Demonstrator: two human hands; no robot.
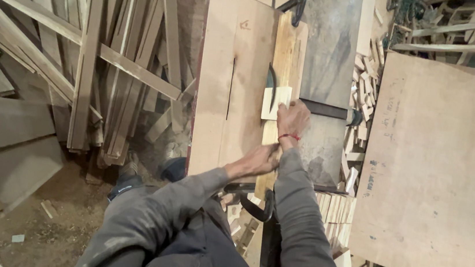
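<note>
right hand (pixel 292 119) presses flat on a small pale wood block (pixel 276 102) at the saw blade (pixel 271 83), which has reached its twelve o'clock edge, cut barely begun, while left hand (pixel 258 160), at seven o'clock, grips the sliding board (pixel 270 154).

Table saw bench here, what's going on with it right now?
A person in a grey jacket stands at a table saw. The right hand presses a small pale wood block against the saw blade, on a narrow plank sled. The left hand rests on the near end of that plank. Small offcuts lie piled to the right of the table, long slats to the left, and a large plywood sheet beyond the offcuts.
</note>
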